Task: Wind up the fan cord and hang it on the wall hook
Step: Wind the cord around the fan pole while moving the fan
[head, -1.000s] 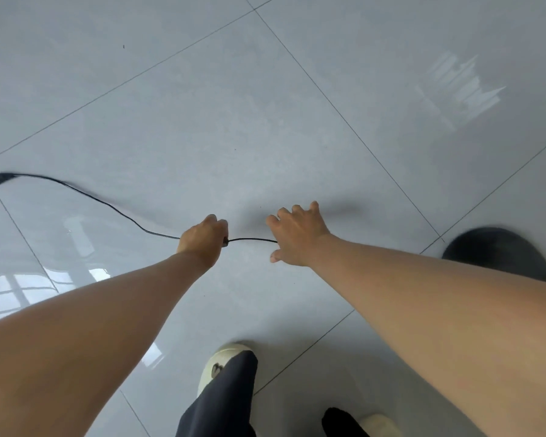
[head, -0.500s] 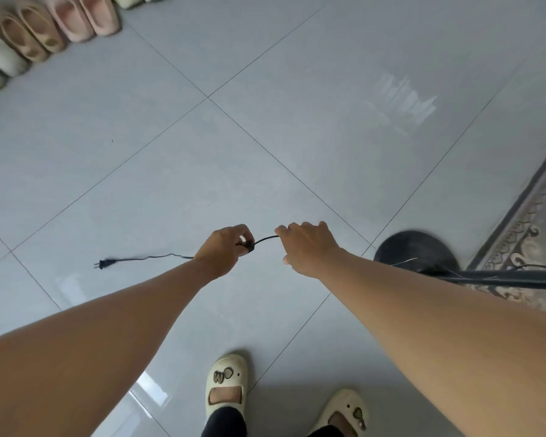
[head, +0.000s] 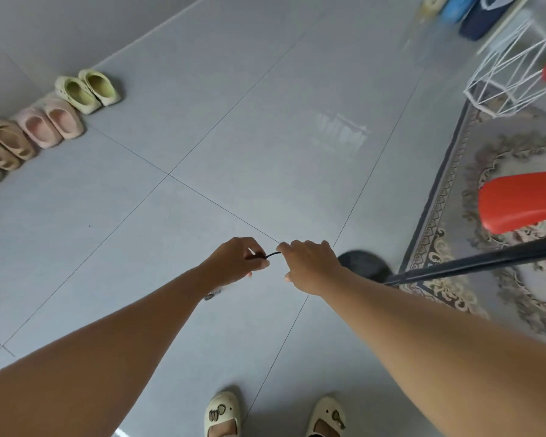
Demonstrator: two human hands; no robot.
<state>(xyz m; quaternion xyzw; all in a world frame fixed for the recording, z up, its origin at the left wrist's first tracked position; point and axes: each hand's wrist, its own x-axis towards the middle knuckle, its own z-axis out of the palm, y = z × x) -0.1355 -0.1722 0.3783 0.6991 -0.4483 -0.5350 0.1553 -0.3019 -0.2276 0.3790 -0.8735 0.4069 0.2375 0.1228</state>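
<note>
A thin black fan cord (head: 272, 255) shows as a short stretch between my two hands, above the grey tiled floor. My left hand (head: 234, 261) pinches it with finger and thumb. My right hand (head: 309, 263) is closed around it, close beside the left. Something small and dark, blurred, hangs under my left wrist (head: 213, 294); it may be the plug. The fan's round black base (head: 364, 263) sits on the floor behind my right hand, and its black pole (head: 486, 261) slants off to the right. No wall hook is in sight.
A row of slippers (head: 60, 118) lines the wall at the left. A patterned rug (head: 498, 216) lies at the right with an orange seat (head: 520, 200) and a white wire stand (head: 511, 74) on it. My two feet in cream slippers (head: 223, 414) are at the bottom.
The cord that trailed to the left on the floor is no longer lying there. My hands have come closer together, and the view has tilted up, bringing the rug and slippers into sight.
</note>
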